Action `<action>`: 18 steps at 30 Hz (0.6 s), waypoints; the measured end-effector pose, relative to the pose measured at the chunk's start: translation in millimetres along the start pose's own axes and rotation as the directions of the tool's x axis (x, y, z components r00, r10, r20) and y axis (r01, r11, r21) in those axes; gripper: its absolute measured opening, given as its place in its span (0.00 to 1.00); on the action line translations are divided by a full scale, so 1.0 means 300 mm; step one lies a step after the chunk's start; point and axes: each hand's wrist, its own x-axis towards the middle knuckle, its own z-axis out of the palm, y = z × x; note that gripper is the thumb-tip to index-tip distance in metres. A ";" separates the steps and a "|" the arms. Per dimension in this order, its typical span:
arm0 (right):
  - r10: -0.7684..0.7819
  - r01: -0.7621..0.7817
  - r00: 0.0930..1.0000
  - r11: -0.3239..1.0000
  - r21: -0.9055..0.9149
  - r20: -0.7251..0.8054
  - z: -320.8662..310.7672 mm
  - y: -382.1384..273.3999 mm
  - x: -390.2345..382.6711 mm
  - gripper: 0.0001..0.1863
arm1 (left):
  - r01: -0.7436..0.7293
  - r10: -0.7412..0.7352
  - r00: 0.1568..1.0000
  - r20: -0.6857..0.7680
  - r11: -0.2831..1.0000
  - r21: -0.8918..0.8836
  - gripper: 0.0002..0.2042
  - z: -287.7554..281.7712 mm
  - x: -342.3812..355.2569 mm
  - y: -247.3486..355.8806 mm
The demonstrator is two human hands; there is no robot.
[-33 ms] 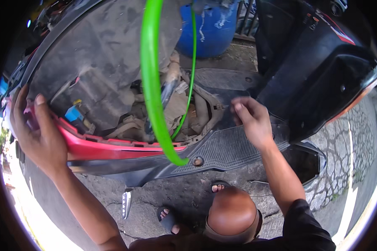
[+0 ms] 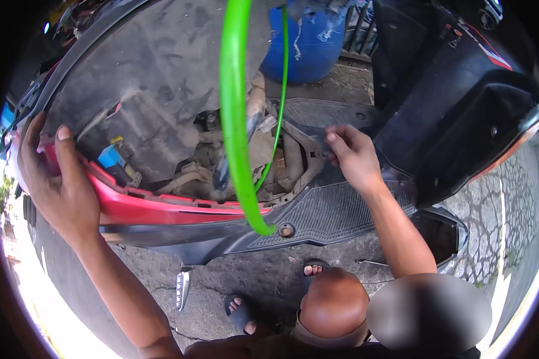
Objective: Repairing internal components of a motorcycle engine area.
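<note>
A person's left hand (image 2: 64, 194) spreads open against the red panel (image 2: 156, 207) along a scooter's (image 2: 203, 239) near edge, seemingly steadying it, as the right hand (image 2: 358, 160) curls above the footboard (image 2: 347, 206), any grip indiscernible.

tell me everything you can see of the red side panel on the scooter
The red side panel looks like glossy plastic: long, widest toward the picture's left and tapering toward the footboard. Its upper edge is notched, with a dark line along the narrow end. It lies lengthwise above dark trim, on the person's side. The left hand touches its wide end. A curved green strip crosses in front of its tip; contact is unclear.
</note>
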 end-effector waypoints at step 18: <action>-0.382 0.383 0.883 0.922 0.051 0.275 0.436 -0.082 0.320 0.16 | 0.034 -0.035 0.999 -0.016 0.998 -0.056 0.22 -0.012 -0.014 -0.102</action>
